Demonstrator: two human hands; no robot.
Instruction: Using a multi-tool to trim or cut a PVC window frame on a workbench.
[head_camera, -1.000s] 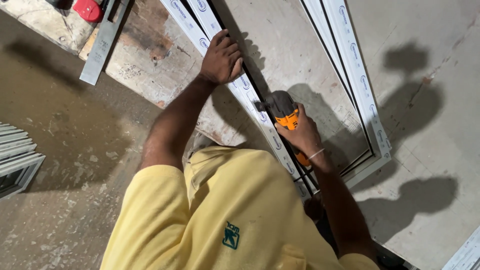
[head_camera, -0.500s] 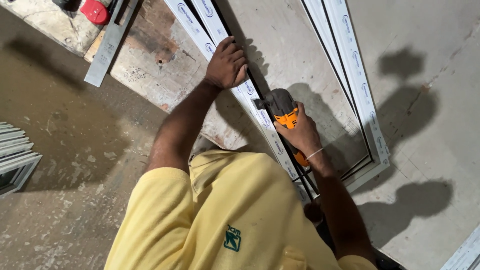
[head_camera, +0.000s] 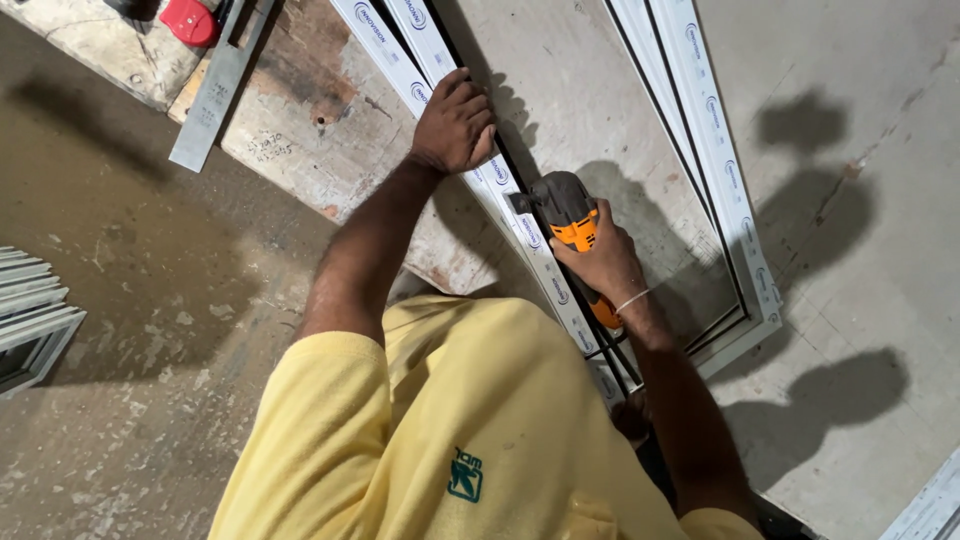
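Observation:
My left hand (head_camera: 455, 125) presses flat on a long white window-frame profile (head_camera: 527, 243) that lies diagonally across a worn board (head_camera: 300, 130). My right hand (head_camera: 603, 268) grips an orange and grey power tool (head_camera: 560, 208). The tool's head rests against the inner edge of that profile, just below my left hand. The frame's opposite white rail (head_camera: 715, 170) runs parallel on the right and meets a corner (head_camera: 760, 325) near my right forearm. My yellow shirt hides the profile's near end.
A red object (head_camera: 188, 20) and a flat grey metal bar (head_camera: 215, 90) lie at the board's top left. A stack of pale frame sections (head_camera: 25, 310) sits on the concrete floor (head_camera: 150, 250) at the left edge. Another white piece (head_camera: 925, 505) shows at bottom right.
Both hands hold nearly the same places on the profile and the tool. The view has shifted slightly.

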